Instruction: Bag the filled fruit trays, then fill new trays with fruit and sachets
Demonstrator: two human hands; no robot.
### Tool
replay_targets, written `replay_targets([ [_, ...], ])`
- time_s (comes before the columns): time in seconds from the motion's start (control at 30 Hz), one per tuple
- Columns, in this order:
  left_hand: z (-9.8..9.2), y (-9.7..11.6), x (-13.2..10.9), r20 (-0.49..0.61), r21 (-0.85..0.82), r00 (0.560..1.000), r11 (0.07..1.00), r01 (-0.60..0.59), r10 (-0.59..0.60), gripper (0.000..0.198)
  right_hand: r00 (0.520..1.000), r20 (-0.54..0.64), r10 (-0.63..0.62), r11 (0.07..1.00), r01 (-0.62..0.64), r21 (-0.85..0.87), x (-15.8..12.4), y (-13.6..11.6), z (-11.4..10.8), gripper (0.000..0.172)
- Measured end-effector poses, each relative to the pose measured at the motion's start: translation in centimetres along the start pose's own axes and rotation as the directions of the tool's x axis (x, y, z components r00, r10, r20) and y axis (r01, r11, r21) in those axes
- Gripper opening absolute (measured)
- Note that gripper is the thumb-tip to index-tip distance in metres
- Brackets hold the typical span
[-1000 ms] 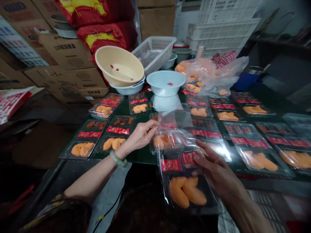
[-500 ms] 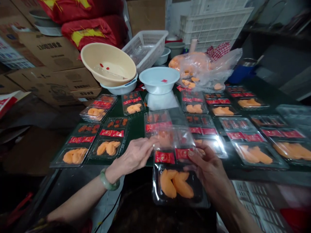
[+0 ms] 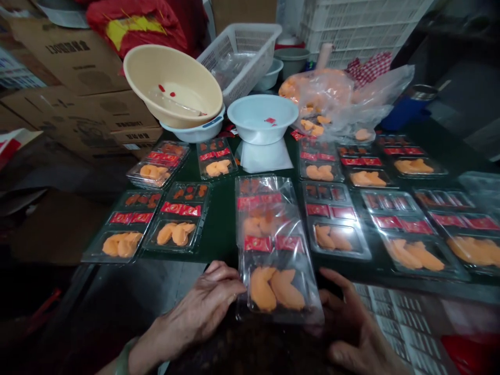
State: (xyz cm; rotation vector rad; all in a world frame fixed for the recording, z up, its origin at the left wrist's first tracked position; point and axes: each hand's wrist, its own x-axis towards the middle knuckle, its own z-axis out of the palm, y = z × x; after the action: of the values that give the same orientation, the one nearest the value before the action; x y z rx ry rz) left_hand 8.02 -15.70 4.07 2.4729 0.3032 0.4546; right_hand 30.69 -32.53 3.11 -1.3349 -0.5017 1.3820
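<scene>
Directly before me a clear plastic tray [image 3: 279,263], in a clear plastic bag [image 3: 299,208], slopes down over the table's front edge. It holds two orange fortune-cookie-shaped pieces [image 3: 276,289] and two red packets [image 3: 273,244]. My left hand [image 3: 209,297] pinches the lower left edge of the bagged tray. At its lower right corner my right hand [image 3: 351,325] is open, thumb and fingers apart; some of its fingertips lie in shadow close to the tray. Under the bag's upper end another filled tray [image 3: 250,200] shows through.
Several filled trays [image 3: 175,221] stand in rows on the dark green table [image 3: 219,224]. Behind them are a pale blue basin [image 3: 261,117], plastic sheets or bags [image 3: 265,158], a tilted cream basin [image 3: 156,67] and a bag of orange pieces [image 3: 332,99]. Cardboard boxes [image 3: 74,67] are stacked left.
The bag now covers the tray, which has gone from being held up in my right hand to sloping at the table edge. My right hand has let go; my left has moved down to the tray's side.
</scene>
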Motion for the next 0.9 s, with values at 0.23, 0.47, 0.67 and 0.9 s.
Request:
replay_targets([
  [0.23, 0.2, -0.4, 1.3, -0.026, -0.075, 0.994, 0.992, 0.102, -0.104, 0.031, 0.889, -0.145, -0.433, 0.708, 0.236, -0.666, 3.7, -0.9, 2.2, 0.036],
  [0.47, 0.9, 0.8, 2.2, -0.169, 0.264, 0.984, 0.964, -0.008, 0.055, 0.033, 0.648, -0.012, -0.761, 0.279, 0.310, -0.909, 7.3, 0.7, 4.4, 0.023],
  [0.67, 1.1, -1.0, 2.3, -0.270, 0.265, 0.963, 0.961, 0.079, -0.004, 0.034, 0.519, 0.265, -0.813, -0.197, 0.184, -0.963, 8.0, -0.1, 5.6, 0.016],
  [0.9, 1.9, 0.4, 2.7, -0.250, 0.333, 0.964, 0.943, 0.000, 0.088, 0.030, 0.371, 0.548, -0.750, -0.444, 0.331, -0.832, 12.0, -2.2, 7.6, 0.021],
])
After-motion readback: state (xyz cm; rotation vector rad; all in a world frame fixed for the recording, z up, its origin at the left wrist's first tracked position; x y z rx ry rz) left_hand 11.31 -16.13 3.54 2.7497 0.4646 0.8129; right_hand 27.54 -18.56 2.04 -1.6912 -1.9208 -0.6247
